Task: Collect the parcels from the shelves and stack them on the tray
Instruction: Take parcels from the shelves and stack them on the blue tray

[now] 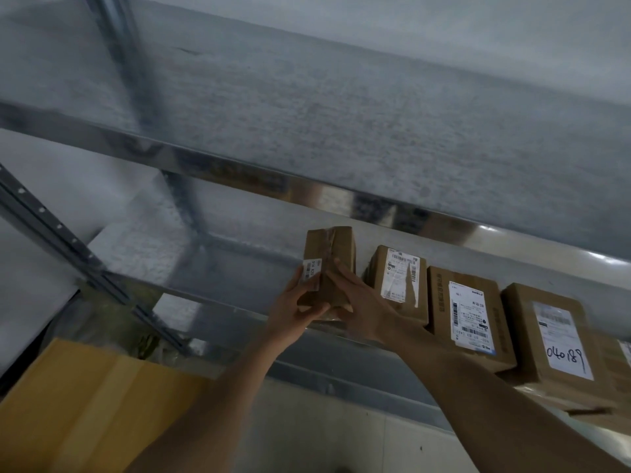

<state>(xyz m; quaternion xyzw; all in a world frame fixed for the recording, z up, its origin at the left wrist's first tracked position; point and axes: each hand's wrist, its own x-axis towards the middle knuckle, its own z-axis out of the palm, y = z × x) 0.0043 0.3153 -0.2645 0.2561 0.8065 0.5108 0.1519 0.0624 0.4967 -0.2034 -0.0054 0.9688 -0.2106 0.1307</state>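
A small brown taped parcel with a white label on its left side sits at the left end of a row on the middle shelf. My left hand grips its left near corner, thumb over the label. My right hand holds its right side, fingers curled over the top. To the right lie three more cardboard parcels with white labels: one beside my right hand, a larger one, and one marked 040189. No tray is in view.
The upper metal shelf juts out overhead, its shiny front edge just above the parcels. A grey perforated upright runs down the left. A large yellow-brown carton lies at lower left under the shelf.
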